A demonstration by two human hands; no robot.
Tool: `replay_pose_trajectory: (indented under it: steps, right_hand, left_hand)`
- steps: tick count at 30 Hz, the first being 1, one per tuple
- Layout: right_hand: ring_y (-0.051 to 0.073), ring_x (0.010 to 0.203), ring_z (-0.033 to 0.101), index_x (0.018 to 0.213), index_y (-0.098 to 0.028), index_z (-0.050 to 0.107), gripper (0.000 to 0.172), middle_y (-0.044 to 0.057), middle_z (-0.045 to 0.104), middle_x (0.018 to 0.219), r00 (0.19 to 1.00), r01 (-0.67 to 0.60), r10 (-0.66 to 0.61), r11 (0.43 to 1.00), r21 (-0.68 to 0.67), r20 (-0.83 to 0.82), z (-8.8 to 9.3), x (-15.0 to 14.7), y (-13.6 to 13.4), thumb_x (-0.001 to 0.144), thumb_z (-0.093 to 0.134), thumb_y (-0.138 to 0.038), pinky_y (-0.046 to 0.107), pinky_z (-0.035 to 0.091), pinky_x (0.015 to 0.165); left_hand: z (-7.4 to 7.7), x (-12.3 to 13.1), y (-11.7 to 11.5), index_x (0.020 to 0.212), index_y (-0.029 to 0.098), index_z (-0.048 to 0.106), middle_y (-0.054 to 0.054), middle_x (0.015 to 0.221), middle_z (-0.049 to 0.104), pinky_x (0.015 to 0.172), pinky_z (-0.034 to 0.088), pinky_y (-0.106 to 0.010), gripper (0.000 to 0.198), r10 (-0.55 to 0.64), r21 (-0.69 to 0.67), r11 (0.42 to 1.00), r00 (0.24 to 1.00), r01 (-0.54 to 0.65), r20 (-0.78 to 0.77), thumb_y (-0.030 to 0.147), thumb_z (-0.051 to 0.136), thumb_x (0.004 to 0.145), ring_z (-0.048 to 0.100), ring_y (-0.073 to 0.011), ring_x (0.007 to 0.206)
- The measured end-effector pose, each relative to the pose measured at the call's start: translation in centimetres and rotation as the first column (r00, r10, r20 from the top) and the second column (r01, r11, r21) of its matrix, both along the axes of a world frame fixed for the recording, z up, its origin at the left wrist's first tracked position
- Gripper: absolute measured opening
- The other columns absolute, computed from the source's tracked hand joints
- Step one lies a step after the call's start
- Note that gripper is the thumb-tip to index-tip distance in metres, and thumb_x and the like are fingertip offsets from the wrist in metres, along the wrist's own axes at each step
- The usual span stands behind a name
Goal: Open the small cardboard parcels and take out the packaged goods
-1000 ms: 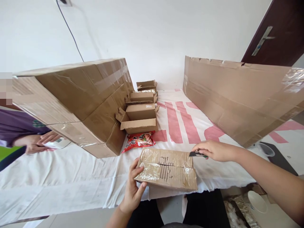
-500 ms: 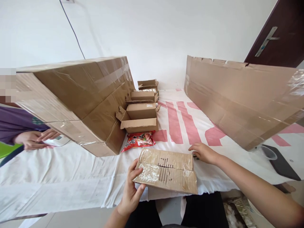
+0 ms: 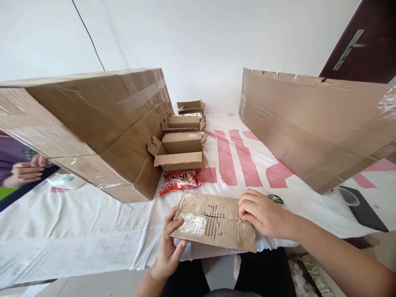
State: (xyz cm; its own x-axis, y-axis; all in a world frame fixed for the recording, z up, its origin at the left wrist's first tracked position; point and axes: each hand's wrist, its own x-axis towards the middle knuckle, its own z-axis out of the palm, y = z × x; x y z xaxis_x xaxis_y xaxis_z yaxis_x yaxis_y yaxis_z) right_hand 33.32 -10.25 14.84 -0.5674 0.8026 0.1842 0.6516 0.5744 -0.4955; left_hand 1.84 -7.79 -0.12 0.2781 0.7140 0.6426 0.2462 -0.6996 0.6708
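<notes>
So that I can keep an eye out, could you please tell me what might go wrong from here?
The box is by the table's near edge; if the left hand loosened, it might slip off. The cutter lies close to the right hand, which could brush it.

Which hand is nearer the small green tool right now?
Right. The right hand is on the right end of the box, close beside the green tool; the left hand holds the box's far left end, across from it.
</notes>
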Motion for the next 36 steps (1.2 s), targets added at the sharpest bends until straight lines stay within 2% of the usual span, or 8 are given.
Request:
replay_pose_trajectory:
  steps: [6, 11, 21, 23, 26, 29, 32, 36]
  right_hand:
    - [0.018, 0.087, 0.051, 0.082, -0.021, 0.049, 0.017, 0.003, 0.059, 0.088, 0.986, -0.045, 0.034, 0.997, -0.07, -0.162, -0.2, 1.8, -1.0, 0.096, 0.044, -0.014, 0.035, 0.046, 0.081]
    - [0.019, 0.096, 0.053, 0.087, -0.022, 0.051, 0.019, 0.005, 0.059, 0.093, 0.96, -0.06, 0.033, 0.994, -0.088, -0.277, -1.1, 2.7, -1.9, 0.102, 0.043, -0.031, 0.037, 0.047, 0.086]
    - [0.019, 0.094, 0.055, 0.086, -0.021, 0.052, 0.026, 0.006, 0.059, 0.091, 0.965, -0.038, 0.012, 0.995, -0.092, -0.262, -1.2, 3.4, -2.5, 0.102, 0.04, -0.038, 0.037, 0.048, 0.084]
    - [0.019, 0.09, 0.056, 0.085, -0.021, 0.052, 0.026, 0.006, 0.059, 0.092, 0.959, -0.001, -0.039, 0.99, -0.14, -0.281, -1.2, 4.4, -2.8, 0.102, 0.041, -0.038, 0.036, 0.048, 0.081]
    - [0.019, 0.088, 0.058, 0.087, -0.022, 0.052, 0.024, 0.005, 0.058, 0.093, 0.9, 0.171, -0.232, 0.967, -0.19, -0.369, -1.4, 7.0, -3.5, 0.1, 0.045, -0.04, 0.036, 0.048, 0.08]
    - [0.02, 0.089, 0.058, 0.087, -0.022, 0.053, 0.024, 0.004, 0.058, 0.091, 0.812, 0.399, -0.47, 0.879, -0.26, -0.345, -2.1, 10.4, -4.6, 0.097, 0.049, -0.044, 0.036, 0.046, 0.082]
    - [0.018, 0.08, 0.055, 0.083, -0.022, 0.051, 0.027, 0.001, 0.056, 0.082, 0.721, 0.606, -0.683, 0.704, -0.37, -0.119, -3.7, 13.7, -5.8, 0.091, 0.05, -0.047, 0.032, 0.045, 0.075]
    - [0.014, 0.062, 0.049, 0.074, -0.022, 0.05, 0.021, -0.004, 0.051, 0.065, 0.619, 0.739, -0.778, 0.532, -0.414, 0.105, -7.3, 16.5, -7.3, 0.078, 0.059, -0.041, 0.026, 0.041, 0.058]
  left_hand:
    - [-0.2, -0.1, -0.1, 0.135, 0.026, 0.043, -0.015, 0.152, 0.033, 0.11, 0.035, -0.05, 0.04, 0.031, 0.017, 0.999, 1.0, -0.031, 0.0, 0.026, 0.051, 0.095, 0.031, -0.0309, 0.143]
    - [-0.2, 0.0, 0.1, 0.134, 0.027, 0.045, -0.013, 0.152, 0.034, 0.11, 0.036, -0.048, 0.042, 0.013, 0.002, 1.0, 1.0, -0.013, 0.014, 0.024, 0.055, 0.093, 0.032, -0.0297, 0.143]
    - [0.1, 0.0, 0.5, 0.134, 0.029, 0.044, -0.009, 0.154, 0.032, 0.11, 0.036, -0.044, 0.045, -0.019, 0.033, 0.999, 1.0, 0.019, -0.003, 0.019, 0.055, 0.092, 0.033, -0.0265, 0.142]
    - [0.2, -0.1, 0.7, 0.134, 0.028, 0.044, -0.008, 0.155, 0.031, 0.11, 0.035, -0.041, 0.046, -0.037, 0.048, 0.998, 0.999, 0.037, -0.008, 0.017, 0.055, 0.091, 0.031, -0.0249, 0.143]
    - [0.4, -0.2, 0.8, 0.134, 0.028, 0.045, -0.007, 0.156, 0.03, 0.111, 0.034, -0.039, 0.048, -0.058, 0.063, 0.996, 0.998, 0.059, -0.01, 0.015, 0.055, 0.089, 0.032, -0.0236, 0.143]
    - [0.5, -0.1, 0.9, 0.132, 0.029, 0.047, -0.006, 0.156, 0.033, 0.112, 0.034, -0.041, 0.048, -0.052, 0.063, 0.997, 0.999, 0.052, 0.002, 0.015, 0.056, 0.087, 0.034, -0.0244, 0.142]
    - [0.4, 0.0, 1.2, 0.128, 0.029, 0.052, -0.005, 0.154, 0.037, 0.113, 0.033, -0.041, 0.045, -0.033, 0.064, 0.997, 0.999, 0.031, 0.03, 0.016, 0.058, 0.085, 0.037, -0.0245, 0.14]
    - [0.5, 0.2, 1.6, 0.122, 0.028, 0.055, -0.005, 0.151, 0.041, 0.11, 0.038, -0.044, 0.041, -0.013, 0.077, 0.997, 0.999, 0.011, 0.03, 0.016, 0.06, 0.083, 0.042, -0.0261, 0.136]
